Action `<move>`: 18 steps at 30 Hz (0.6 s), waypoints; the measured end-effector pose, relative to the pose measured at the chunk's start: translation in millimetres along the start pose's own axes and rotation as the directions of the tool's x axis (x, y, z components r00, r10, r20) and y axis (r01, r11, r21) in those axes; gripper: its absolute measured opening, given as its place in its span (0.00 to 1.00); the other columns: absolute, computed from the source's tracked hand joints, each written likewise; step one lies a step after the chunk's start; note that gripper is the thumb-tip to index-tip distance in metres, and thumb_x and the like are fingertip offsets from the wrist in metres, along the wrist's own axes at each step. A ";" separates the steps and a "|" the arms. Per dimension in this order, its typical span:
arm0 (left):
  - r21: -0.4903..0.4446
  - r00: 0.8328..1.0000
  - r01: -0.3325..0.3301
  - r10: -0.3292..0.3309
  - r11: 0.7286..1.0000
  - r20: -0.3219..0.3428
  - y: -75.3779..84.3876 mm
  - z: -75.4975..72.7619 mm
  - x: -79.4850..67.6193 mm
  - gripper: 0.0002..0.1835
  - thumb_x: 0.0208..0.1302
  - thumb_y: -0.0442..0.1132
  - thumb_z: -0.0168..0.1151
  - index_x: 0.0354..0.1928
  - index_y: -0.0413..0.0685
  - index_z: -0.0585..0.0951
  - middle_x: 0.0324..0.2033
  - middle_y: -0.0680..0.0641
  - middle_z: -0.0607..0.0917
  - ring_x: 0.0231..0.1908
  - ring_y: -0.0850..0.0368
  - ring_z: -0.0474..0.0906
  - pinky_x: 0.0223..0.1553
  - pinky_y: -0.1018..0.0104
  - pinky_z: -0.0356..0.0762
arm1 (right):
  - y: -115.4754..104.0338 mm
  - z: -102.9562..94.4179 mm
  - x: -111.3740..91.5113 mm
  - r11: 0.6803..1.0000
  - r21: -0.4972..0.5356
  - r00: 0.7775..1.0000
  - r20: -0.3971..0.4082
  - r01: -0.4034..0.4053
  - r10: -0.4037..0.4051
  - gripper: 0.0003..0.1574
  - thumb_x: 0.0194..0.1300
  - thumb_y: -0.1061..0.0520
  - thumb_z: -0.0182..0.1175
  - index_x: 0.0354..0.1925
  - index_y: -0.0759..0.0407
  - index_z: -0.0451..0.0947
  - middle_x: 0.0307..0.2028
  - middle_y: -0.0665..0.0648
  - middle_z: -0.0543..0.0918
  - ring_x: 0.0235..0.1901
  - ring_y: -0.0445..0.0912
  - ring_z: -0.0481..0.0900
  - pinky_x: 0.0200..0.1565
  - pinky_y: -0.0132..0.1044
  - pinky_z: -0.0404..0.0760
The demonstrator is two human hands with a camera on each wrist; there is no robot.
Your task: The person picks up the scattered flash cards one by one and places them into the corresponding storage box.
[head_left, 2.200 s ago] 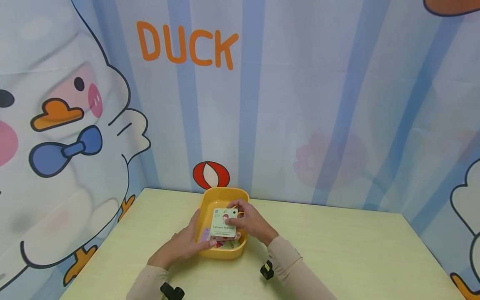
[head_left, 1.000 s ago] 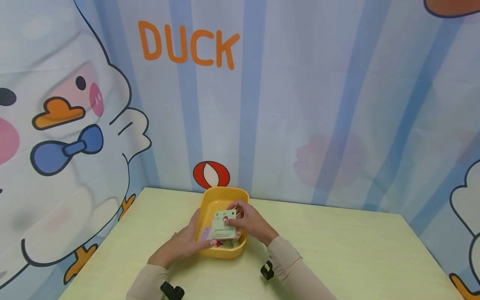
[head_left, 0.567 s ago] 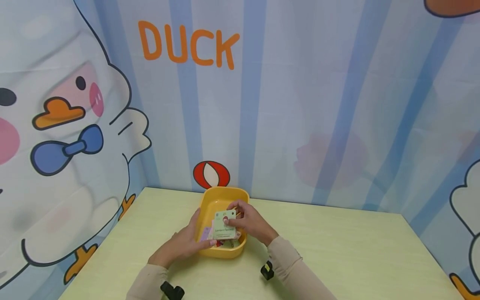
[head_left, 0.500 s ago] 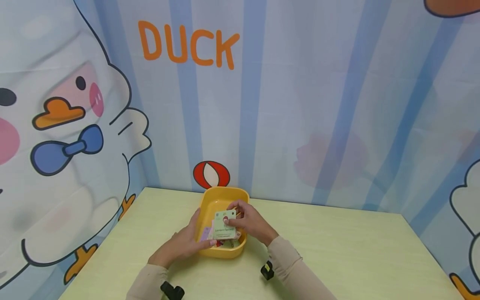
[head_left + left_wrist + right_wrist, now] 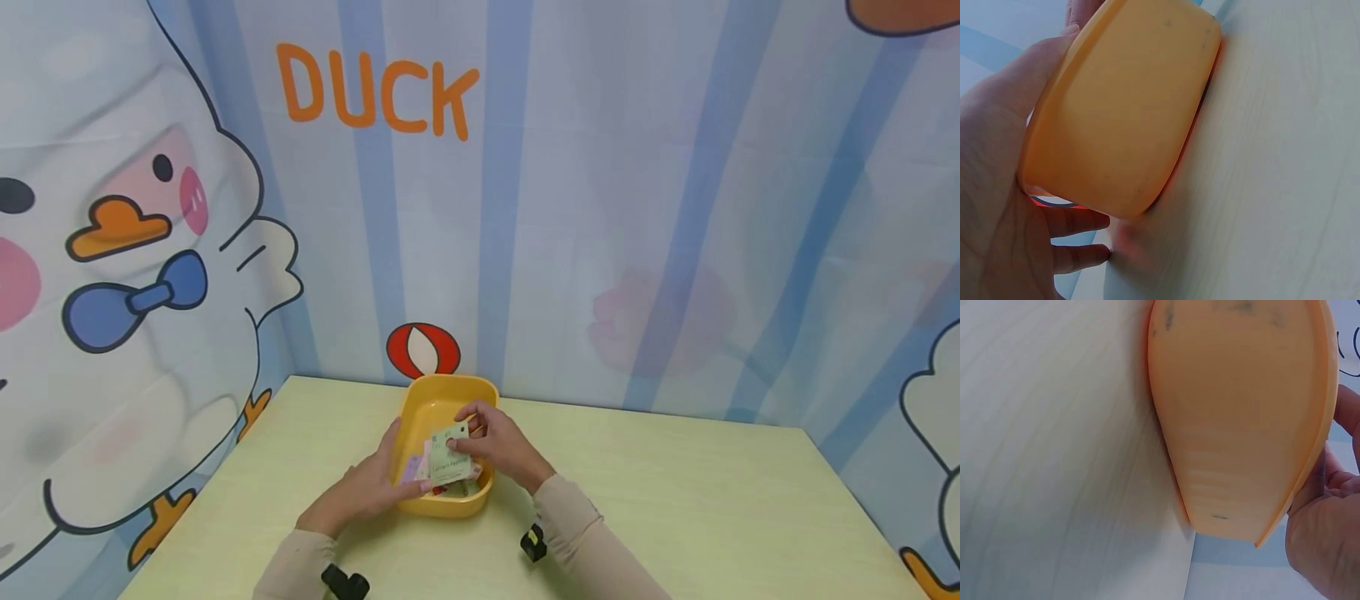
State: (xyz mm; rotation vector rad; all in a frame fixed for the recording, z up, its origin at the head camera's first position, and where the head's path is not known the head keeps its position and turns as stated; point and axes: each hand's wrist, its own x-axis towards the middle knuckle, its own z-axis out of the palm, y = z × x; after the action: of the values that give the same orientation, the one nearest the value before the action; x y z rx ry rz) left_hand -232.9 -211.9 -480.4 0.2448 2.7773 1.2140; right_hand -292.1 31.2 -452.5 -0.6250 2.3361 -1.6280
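Observation:
A yellow plastic bin [image 5: 420, 396] stands on the table, with several small cards in its near half. My right hand [image 5: 504, 446] reaches over the bin's right side and pinches a pale green card [image 5: 448, 468] printed "Lantern Festival", thumb on its face. A lilac card [image 5: 411, 468] and other printed cards lie beneath, partly covered. At the bin's left side, my left hand [image 5: 363, 492] holds the rim, thumb laid over the near left corner. In the left wrist view, two of its fingers stretch past the bin's end. The right wrist view shows mostly the bin's outer wall [image 5: 1241, 425].
The pale yellow wooden table [image 5: 675, 500] stretches right of the bin. Behind it hangs a blue striped curtain [image 5: 570, 208] with a printed duck. Black wrist-camera mounts sit by both sleeves.
The green card has shifted down slightly over the last two seconds, and now tilts, its right side higher. Both hands stay nearly in place, and the bin has not moved.

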 end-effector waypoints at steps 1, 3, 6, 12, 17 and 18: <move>0.000 1.000 -0.001 0.001 1.000 -0.001 0.1 0.1 -0.1 0.66 0.54 0.65 0.72 0.82 0.52 0.40 0.65 0.41 0.75 0.55 0.46 0.77 0.62 0.32 0.70 | -0.2 0.3 0.0 1.000 -0.005 1.000 -0.003 -0.004 0.004 0.25 0.64 0.53 0.72 0.54 0.58 0.75 0.39 0.55 0.76 0.35 0.47 0.74 0.39 0.37 0.78; 0.004 1.000 0.008 -0.008 1.000 0.000 0.7 -0.1 -0.4 0.66 0.54 0.66 0.71 0.82 0.52 0.40 0.67 0.40 0.75 0.57 0.45 0.77 0.62 0.31 0.69 | -0.9 0.7 0.1 1.000 -0.013 1.000 -0.005 -0.004 0.004 0.26 0.64 0.53 0.72 0.55 0.59 0.75 0.38 0.54 0.76 0.35 0.47 0.74 0.38 0.35 0.77; 0.007 1.000 0.016 -0.016 1.000 0.002 1.5 0.0 -1.0 0.66 0.54 0.66 0.71 0.82 0.53 0.40 0.68 0.40 0.73 0.59 0.43 0.76 0.63 0.30 0.68 | -1.5 1.2 -0.6 1.000 -0.025 1.000 -0.004 0.007 -0.007 0.28 0.64 0.53 0.71 0.57 0.61 0.74 0.39 0.55 0.79 0.34 0.47 0.75 0.38 0.35 0.78; 0.020 1.000 0.015 -0.015 1.000 0.003 2.5 -0.4 -1.7 0.66 0.54 0.67 0.71 0.82 0.52 0.40 0.69 0.39 0.73 0.59 0.42 0.77 0.62 0.30 0.69 | -1.8 2.2 0.9 0.998 -0.056 1.000 -0.008 0.006 -0.006 0.27 0.66 0.52 0.70 0.58 0.61 0.74 0.39 0.55 0.81 0.34 0.47 0.77 0.40 0.37 0.80; 0.011 1.000 0.000 0.000 1.000 0.002 -0.4 -0.1 -1.2 0.64 0.56 0.66 0.70 0.82 0.54 0.40 0.66 0.41 0.75 0.55 0.45 0.77 0.61 0.31 0.70 | -5.3 3.1 2.6 0.998 -0.055 1.000 -0.015 0.009 -0.009 0.26 0.66 0.54 0.70 0.56 0.64 0.75 0.40 0.56 0.82 0.35 0.46 0.78 0.42 0.37 0.84; 0.007 1.000 0.000 0.000 1.000 0.001 -1.2 0.0 -1.1 0.64 0.56 0.66 0.70 0.82 0.56 0.40 0.65 0.42 0.75 0.54 0.46 0.77 0.61 0.32 0.71 | -6.2 3.4 2.7 0.998 -0.056 1.000 -0.016 0.014 -0.015 0.25 0.65 0.54 0.70 0.55 0.64 0.75 0.40 0.56 0.82 0.35 0.46 0.79 0.42 0.37 0.85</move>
State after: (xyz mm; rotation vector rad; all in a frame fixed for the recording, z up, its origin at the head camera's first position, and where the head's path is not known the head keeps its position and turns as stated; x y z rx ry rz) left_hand -232.0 -213.0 -481.1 0.2469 2.7810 1.2039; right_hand -291.7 25.3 -447.9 -0.6435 2.4016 -1.5847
